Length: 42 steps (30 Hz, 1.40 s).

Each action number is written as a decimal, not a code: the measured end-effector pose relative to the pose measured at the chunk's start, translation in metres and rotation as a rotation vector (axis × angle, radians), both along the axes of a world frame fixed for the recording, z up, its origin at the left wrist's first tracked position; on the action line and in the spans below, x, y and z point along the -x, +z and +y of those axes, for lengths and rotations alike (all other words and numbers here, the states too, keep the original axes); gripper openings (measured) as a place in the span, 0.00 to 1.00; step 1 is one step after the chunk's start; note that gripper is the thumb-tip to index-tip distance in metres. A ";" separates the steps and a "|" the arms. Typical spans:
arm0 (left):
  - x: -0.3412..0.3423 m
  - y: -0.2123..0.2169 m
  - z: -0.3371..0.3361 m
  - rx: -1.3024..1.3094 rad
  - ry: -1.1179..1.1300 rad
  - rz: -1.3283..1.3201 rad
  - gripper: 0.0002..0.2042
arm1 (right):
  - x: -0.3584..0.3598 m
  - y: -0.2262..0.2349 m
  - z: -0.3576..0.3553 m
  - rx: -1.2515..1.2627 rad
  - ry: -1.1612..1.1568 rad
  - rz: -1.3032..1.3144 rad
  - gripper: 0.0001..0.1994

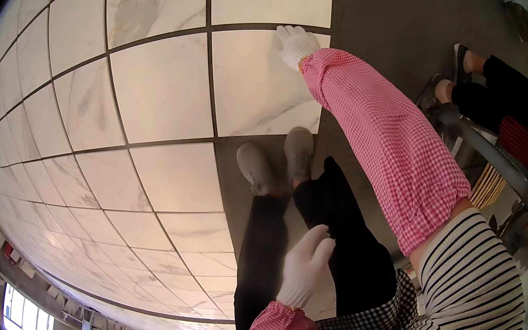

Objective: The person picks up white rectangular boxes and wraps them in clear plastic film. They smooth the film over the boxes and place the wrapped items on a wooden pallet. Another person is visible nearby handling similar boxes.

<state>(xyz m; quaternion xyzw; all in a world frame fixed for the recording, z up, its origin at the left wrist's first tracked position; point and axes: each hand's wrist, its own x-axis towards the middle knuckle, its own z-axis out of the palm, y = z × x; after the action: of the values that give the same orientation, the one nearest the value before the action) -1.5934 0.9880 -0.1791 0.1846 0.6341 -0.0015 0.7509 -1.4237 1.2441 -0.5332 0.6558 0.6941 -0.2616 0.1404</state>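
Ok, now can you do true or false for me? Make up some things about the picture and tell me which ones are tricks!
1. The right hand is at a white tile. True.
2. Both hands are bare. False: the left hand and the right one both wear white gloves.
3. The person wears bright red boots. False: the shoes are grey.
4. The checked sleeves are pink and white. True.
5. The left hand lies on the same tile as the right. False: it is nearer the black trousers.
6. Another person's legs show on the right. True.
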 end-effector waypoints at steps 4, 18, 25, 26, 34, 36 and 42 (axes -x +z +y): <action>0.005 0.002 0.016 0.076 0.004 -0.043 0.21 | 0.007 -0.003 -0.009 -0.055 -0.032 -0.050 0.32; 0.014 -0.010 0.017 -0.015 0.035 0.011 0.22 | -0.009 0.070 0.037 0.206 0.032 0.007 0.27; 0.019 0.000 -0.019 -0.208 -0.079 0.169 0.19 | 0.030 0.228 -0.052 0.433 0.352 0.108 0.15; 0.021 0.004 -0.027 -0.266 -0.108 0.136 0.19 | 0.032 0.246 -0.072 0.442 0.348 0.122 0.15; 0.101 -0.006 -0.032 -0.309 0.102 -0.096 0.10 | 0.033 0.386 -0.174 0.341 -0.156 0.123 0.15; 0.108 0.020 -0.007 -0.322 -0.007 -0.103 0.10 | 0.012 0.447 -0.192 0.373 -0.215 0.107 0.15; 0.069 0.139 0.035 -0.777 -0.637 -0.140 0.09 | -0.029 0.676 -0.256 0.270 -0.587 0.122 0.19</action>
<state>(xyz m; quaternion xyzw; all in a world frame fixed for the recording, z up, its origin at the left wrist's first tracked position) -1.6622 1.0231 -0.0403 0.6341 0.4484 0.0180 0.6297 -1.3950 0.9878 0.1429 0.7862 0.4418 -0.4196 0.1029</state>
